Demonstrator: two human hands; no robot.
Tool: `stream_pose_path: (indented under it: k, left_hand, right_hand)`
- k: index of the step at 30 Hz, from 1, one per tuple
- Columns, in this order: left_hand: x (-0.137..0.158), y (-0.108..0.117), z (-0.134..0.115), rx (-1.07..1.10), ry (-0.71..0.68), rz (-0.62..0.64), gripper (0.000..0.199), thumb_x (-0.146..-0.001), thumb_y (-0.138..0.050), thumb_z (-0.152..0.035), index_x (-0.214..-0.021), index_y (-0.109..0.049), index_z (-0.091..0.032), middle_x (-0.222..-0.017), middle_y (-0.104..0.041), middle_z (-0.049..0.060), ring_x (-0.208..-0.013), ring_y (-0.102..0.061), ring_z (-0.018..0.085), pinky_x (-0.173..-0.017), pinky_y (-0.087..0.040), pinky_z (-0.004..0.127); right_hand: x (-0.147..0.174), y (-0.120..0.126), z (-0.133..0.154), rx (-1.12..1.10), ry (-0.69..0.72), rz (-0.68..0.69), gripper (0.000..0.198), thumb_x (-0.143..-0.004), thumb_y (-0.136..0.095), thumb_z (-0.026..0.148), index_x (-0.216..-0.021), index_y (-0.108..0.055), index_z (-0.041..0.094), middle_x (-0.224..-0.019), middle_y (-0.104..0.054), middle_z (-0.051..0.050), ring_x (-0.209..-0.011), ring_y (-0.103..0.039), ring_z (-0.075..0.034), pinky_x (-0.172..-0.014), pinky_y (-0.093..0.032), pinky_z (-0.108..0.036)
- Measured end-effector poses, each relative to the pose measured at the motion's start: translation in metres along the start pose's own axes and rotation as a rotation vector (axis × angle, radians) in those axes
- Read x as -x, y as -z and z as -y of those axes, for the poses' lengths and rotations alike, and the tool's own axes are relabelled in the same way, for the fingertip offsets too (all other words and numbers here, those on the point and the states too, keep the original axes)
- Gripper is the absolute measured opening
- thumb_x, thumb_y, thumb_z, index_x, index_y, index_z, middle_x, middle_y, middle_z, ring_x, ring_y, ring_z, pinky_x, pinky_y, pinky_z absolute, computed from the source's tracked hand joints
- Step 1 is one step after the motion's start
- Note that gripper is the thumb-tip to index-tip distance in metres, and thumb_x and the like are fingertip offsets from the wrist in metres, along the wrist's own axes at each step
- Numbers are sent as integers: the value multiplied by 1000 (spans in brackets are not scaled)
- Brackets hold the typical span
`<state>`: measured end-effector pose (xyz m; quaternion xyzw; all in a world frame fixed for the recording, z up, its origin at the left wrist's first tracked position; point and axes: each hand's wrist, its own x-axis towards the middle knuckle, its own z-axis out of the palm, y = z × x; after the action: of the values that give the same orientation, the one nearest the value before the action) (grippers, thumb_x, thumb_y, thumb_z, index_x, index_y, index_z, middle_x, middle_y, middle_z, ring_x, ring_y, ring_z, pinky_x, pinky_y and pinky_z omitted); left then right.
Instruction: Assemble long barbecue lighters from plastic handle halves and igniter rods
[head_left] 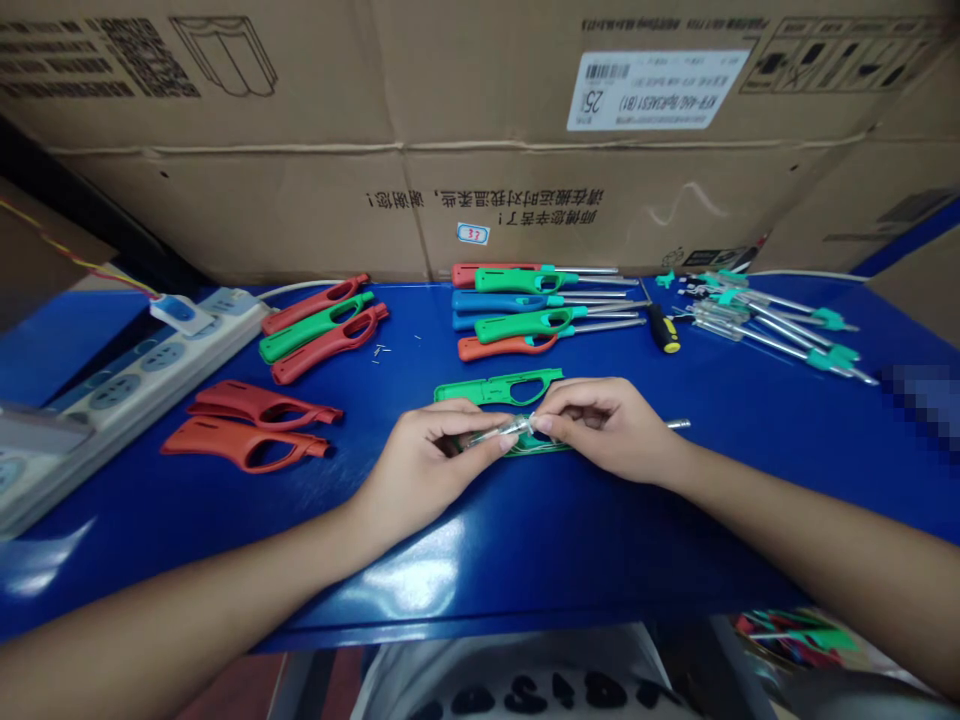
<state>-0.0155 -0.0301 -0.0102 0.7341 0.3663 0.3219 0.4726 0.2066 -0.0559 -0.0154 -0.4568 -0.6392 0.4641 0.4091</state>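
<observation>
Between the fingers of my left hand point(442, 450) is a clear lighter fuel tank point(491, 435), held lengthwise. My right hand point(611, 425) pinches at the tank's right end, where a small whitish part point(534, 424) shows; its exact kind is hidden by the fingertips. Under both hands lies a green lighter half-shell point(544, 445), partly covered, with thin wires near it. A metal tube end point(679, 424) sticks out to the right of my right hand. Just behind the hands, another green half-shell point(480, 390) rests with its inner side up.
Several assembled lighters point(517, 325) lie at the back, beside a screwdriver point(663, 330). Tubes with clear tanks point(787, 320) are heaped at right. Red and green handle shells point(255, 425) lie at left near a power strip point(135, 380). A cardboard box point(300, 220) walls the back.
</observation>
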Motion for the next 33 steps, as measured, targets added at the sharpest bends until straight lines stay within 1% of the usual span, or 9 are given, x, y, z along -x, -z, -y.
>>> stream_pose_path:
  k: [5, 9, 17, 21, 24, 26, 27, 30, 33]
  left_hand:
    - [0, -2, -1, 16, 25, -1, 18, -86, -74, -27, -100, -82, -20, -76, -71, 4, -60, -53, 11, -53, -40, 23]
    - [-1, -1, 0, 25, 57, -16, 20, -85, -75, -30, -100, -82, -19, -77, -71, 4, -59, -54, 12, -53, -41, 24]
    - [1, -3, 0, -11, 6, 18, 17, -87, -74, -26, -100, -82, -18, -79, -73, 3, -60, -53, 10, -54, -41, 22]
    - [0, 2, -2, -46, 30, 42, 18, -87, -73, -29, -99, -81, -18, -78, -73, 3, -58, -55, 10, -53, -42, 22]
    - [-1, 14, -6, -144, 40, 142, 23, -89, -71, -34, -107, -78, -20, -80, -74, 1, -58, -58, 11, -54, -45, 24]
    - [-1, 22, -10, -273, 16, 191, 24, -91, -70, -36, -109, -76, -22, -79, -73, -1, -60, -61, 12, -57, -47, 24]
    - [-1, 26, -13, -351, -8, 215, 20, -92, -68, -35, -106, -76, -23, -81, -73, -1, -64, -62, 12, -60, -48, 25]
    - [-1, 32, -17, -554, -97, 253, 15, -94, -65, -30, -100, -76, -22, -92, -73, 1, -84, -67, 18, -74, -51, 29]
    - [0, 31, -16, -644, -149, 276, 14, -94, -65, -29, -101, -75, -21, -100, -70, 4, -100, -65, 23, -84, -52, 34]
  right_hand:
    - [-2, 1, 3, -88, -69, -13, 31, -73, -83, 45, -74, -72, 16, -72, -65, -2, -61, -54, -11, -55, -44, -24]
    - [-4, 1, 4, -122, -128, -27, 34, -72, -82, 48, -77, -70, 17, -68, -63, -1, -58, -52, -10, -53, -43, -24]
    - [1, 1, -2, -18, -78, -4, 29, -78, -79, 43, -76, -68, 16, -68, -59, 0, -58, -46, -9, -51, -37, -23]
    - [0, 1, -1, -41, -62, 9, 29, -79, -78, 43, -77, -68, 16, -69, -60, -1, -59, -49, -10, -53, -41, -23]
    - [-2, 2, 1, -26, -46, -11, 31, -85, -72, 46, -79, -68, 16, -73, -61, -2, -58, -50, -9, -51, -40, -23]
    - [-4, 4, 0, -35, -67, -32, 34, -89, -67, 49, -85, -69, 15, -71, -59, 0, -51, -45, -7, -46, -34, -22]
    - [-5, 5, -1, -50, -80, -42, 36, -90, -65, 51, -87, -69, 15, -69, -57, 1, -48, -41, -5, -44, -31, -22]
    - [-7, 7, -4, -96, -87, -59, 42, -90, -62, 55, -89, -68, 14, -69, -56, 1, -44, -38, -4, -41, -25, -23]
    - [-7, 8, -4, -101, -81, -55, 42, -90, -63, 55, -89, -68, 14, -71, -57, 1, -45, -40, -4, -42, -27, -23]
